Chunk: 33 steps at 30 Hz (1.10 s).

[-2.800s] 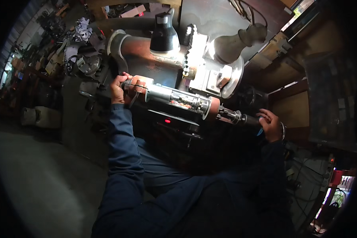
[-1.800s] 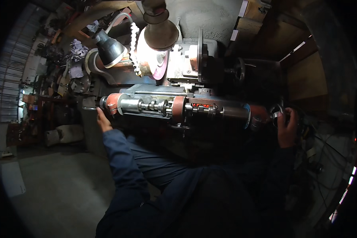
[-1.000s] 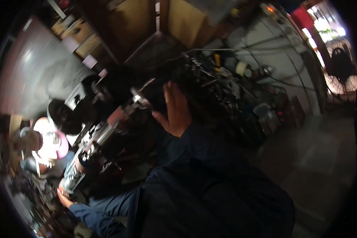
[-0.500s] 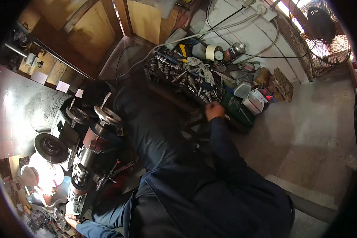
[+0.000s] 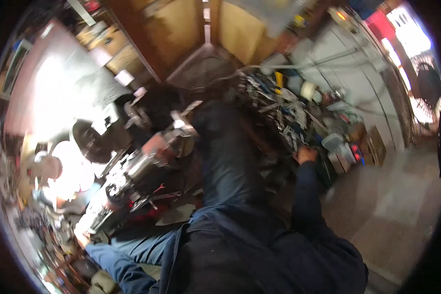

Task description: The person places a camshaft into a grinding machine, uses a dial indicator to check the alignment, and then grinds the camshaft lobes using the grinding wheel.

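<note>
My left hand (image 5: 82, 235) is at the near left end of a metal grinding machine (image 5: 137, 169). Glare and motion smear its fingers, so its grip is unclear. My right hand (image 5: 306, 155), its fingers curled in, is at the near edge of a heap of metal tool holders and fittings (image 5: 293, 134). What it holds, if anything, cannot be made out. Beside it lies a dark green case (image 5: 325, 169). On the machine are a round dark wheel (image 5: 90, 141) and a crank handwheel (image 5: 183, 125).
A bright lamp (image 5: 71, 169) glares beside the machine. A red-ended wrench (image 5: 160, 188) lies near my leg. Behind the heap are a roll of tape (image 5: 308, 91) and a cable (image 5: 279, 66). A fan (image 5: 428, 83) stands at the far right.
The view has swung to the left, so the scene sits further right and is blurred. Both hands remain near the same places: left at the machine's end, right at the heap.
</note>
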Tool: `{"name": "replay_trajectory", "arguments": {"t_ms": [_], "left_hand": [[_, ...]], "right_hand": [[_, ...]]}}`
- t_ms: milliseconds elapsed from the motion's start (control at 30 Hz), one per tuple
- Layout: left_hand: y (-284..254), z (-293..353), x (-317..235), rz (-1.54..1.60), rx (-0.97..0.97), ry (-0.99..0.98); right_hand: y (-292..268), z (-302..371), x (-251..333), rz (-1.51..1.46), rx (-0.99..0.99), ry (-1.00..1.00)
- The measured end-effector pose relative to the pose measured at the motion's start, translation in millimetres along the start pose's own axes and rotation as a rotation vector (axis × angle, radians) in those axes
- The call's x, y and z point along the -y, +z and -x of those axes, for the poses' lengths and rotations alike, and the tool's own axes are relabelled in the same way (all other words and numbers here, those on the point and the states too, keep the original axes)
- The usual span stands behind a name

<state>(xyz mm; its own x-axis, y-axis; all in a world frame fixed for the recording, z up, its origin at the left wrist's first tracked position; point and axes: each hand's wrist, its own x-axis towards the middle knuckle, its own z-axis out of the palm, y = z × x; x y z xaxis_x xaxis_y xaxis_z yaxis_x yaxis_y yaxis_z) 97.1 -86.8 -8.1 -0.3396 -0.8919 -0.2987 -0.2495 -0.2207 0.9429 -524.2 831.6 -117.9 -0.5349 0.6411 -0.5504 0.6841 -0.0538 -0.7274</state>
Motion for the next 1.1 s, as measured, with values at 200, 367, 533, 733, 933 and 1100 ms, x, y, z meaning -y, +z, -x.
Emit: {"name": "replay_trajectory", "arguments": {"t_ms": [200,367,533,733,933,1100], "left_hand": [[75,53,-35,0.046,-0.433,-0.217],[139,62,-49,0.677,-0.151,0.092],[91,86,-16,0.712,-0.085,0.044],[96,87,-41,0.701,0.011,0.055],[98,74,-48,0.726,0.069,0.206],[95,78,-56,0.672,0.072,0.192]], "right_hand": [[75,261,153,-0.061,0.538,-0.981],[149,514,170,-0.301,1.362,-1.302],[199,740,57,0.097,2.047,-1.316],[281,828,-63,0.634,2.047,-2.027],[314,858,-103,1.188,1.916,-2.245],[310,886,-91,1.363,2.091,-1.993]]}}
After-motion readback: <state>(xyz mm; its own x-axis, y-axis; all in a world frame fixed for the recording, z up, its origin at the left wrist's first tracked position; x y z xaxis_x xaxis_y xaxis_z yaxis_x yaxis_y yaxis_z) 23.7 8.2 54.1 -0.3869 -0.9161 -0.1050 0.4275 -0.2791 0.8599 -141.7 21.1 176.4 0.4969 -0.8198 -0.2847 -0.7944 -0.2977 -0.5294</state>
